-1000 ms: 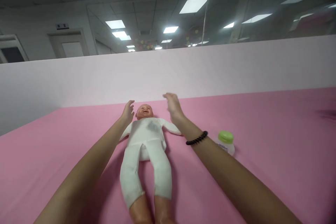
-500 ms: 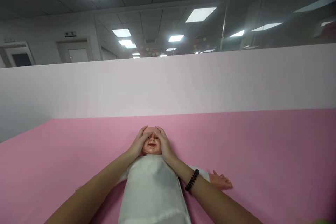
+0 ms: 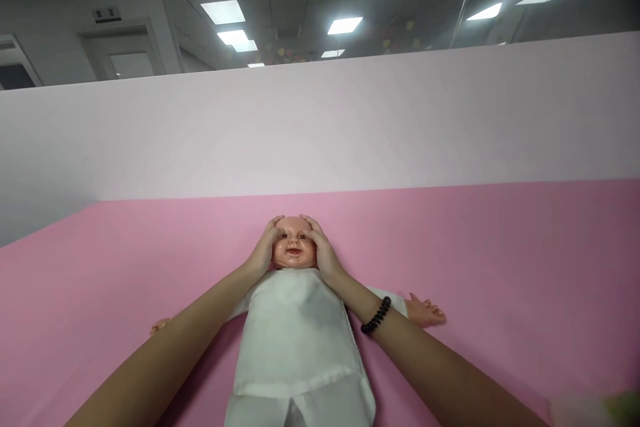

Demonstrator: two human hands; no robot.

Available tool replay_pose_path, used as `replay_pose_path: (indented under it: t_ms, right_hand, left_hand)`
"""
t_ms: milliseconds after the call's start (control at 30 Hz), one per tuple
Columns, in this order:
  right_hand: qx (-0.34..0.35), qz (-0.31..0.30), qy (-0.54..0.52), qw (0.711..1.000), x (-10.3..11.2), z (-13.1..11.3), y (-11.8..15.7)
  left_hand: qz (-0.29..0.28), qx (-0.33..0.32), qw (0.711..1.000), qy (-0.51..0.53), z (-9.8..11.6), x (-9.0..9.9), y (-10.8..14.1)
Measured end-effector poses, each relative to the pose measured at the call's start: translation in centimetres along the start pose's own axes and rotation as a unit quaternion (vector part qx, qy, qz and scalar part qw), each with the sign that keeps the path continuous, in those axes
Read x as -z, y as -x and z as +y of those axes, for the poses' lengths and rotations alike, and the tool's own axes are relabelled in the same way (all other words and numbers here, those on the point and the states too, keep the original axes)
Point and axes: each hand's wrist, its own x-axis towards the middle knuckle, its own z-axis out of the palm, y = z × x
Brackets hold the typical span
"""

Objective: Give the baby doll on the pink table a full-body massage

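Note:
A baby doll (image 3: 299, 330) lies on its back on a pink surface, its smiling face upward. It has a white cloth body, and its hard plastic hands stick out at both sides. My left hand (image 3: 263, 250) cups the left side of its head, thumb near the eye. From the right, my right hand (image 3: 326, 252) clasps the head in the same way, fingertips curled round the top of the forehead. Eyes, nose and mouth show between the two hands. A black coiled band (image 3: 376, 315) circles my right wrist. My left forearm partly covers one doll arm.
The pink surface (image 3: 500, 260) spreads out around the doll. Behind it rises a low white wall (image 3: 320, 130), with glass and ceiling lights beyond. A blurred pale and green item (image 3: 595, 408) shows at the bottom right corner.
My thumbs have slid outward from the middle of the doll's brow to the sides, uncovering more of its eyes and forehead. The camera has tilted down, showing more of the doll's body.

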Motion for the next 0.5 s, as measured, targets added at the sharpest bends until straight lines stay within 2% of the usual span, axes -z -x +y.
replay_pose_path:
  t_ms: [233,500]
  right_hand:
    - [0.016,-0.008,0.061,0.998,0.31,0.39,0.00]
    - [0.001,0.003,0.030,1.000,0.04,0.24,0.03]
  left_hand:
    - [-0.019,-0.005,1.000,-0.005,0.46,-0.24,0.60]
    - [-0.011,-0.007,1.000,0.000,0.31,-0.12,0.27]
